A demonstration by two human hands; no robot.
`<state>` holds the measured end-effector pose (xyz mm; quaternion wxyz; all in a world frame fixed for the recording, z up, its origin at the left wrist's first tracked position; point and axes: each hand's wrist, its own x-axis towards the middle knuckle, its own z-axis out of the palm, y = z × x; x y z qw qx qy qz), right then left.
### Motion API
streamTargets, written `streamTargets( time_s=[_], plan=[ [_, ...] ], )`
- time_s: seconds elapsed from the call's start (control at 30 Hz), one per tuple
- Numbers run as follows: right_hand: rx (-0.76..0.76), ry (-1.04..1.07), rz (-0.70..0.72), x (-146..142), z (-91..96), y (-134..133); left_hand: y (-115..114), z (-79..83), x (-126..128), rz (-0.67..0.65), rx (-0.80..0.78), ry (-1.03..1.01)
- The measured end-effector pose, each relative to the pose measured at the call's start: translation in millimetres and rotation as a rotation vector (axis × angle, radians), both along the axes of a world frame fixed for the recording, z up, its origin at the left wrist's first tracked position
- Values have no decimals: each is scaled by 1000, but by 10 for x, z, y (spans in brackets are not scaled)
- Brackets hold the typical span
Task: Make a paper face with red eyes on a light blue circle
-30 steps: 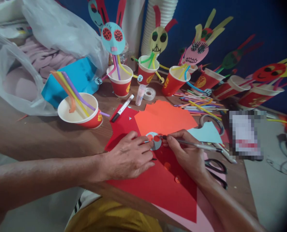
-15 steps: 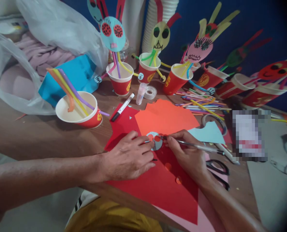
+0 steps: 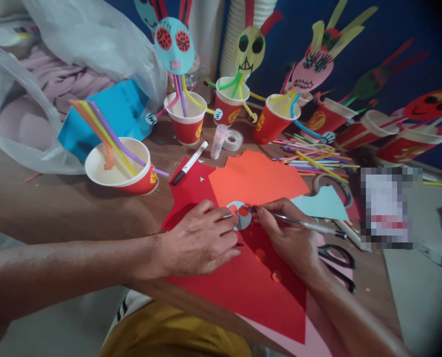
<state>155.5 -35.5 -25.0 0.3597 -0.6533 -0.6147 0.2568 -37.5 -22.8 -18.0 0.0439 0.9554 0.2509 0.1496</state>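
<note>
My left hand [image 3: 200, 240] lies on a dark red paper sheet [image 3: 243, 282], its fingertips pressing down a small light-blue paper face [image 3: 239, 214] with two red round eyes. My right hand [image 3: 287, 235] pinches a thin pen [image 3: 310, 226] whose tip touches the right red eye. Two loose red paper circles [image 3: 267, 265] lie on the red sheet just below my hands. An orange-red sheet [image 3: 256, 181] lies right behind the face.
A red cup with bent straws [image 3: 118, 168] stands at left, a black marker [image 3: 189, 163], glue tube [image 3: 218, 141] and tape roll [image 3: 232, 140] behind the sheets. Cups with paper monster heads [image 3: 185, 121] line the back. Loose straws [image 3: 310, 161], scissors [image 3: 336, 265], plastic bag [image 3: 57, 74].
Both hands stay put on the paper face; only the view has drifted slightly, so everything sits a little higher and to the right in the picture.
</note>
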Motion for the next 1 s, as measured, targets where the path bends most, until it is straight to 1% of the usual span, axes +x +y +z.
streamTargets(
  time_s=[0.13,0.4,0.73,0.8,0.93,1.0],
  plan=[
    [5,-4,-9,-4,-13,-1,5,2,0,-7,2,13],
    [35,-60,22,0,10,-2,-3,3,2,-3,-10,6],
    [35,-38,63,14,5,-4,-5,-10,0,-1,-6,-6],
    [31,-10,50,36,-3,-10,-5,-11,-1,1,-8,-5],
    [33,61,-28,91,-31,-25,-7,-6,-5,-7,-11,0],
    [26,74,-25,107,-42,-31,-7,-4,-5,-10,-10,4]
  ],
)
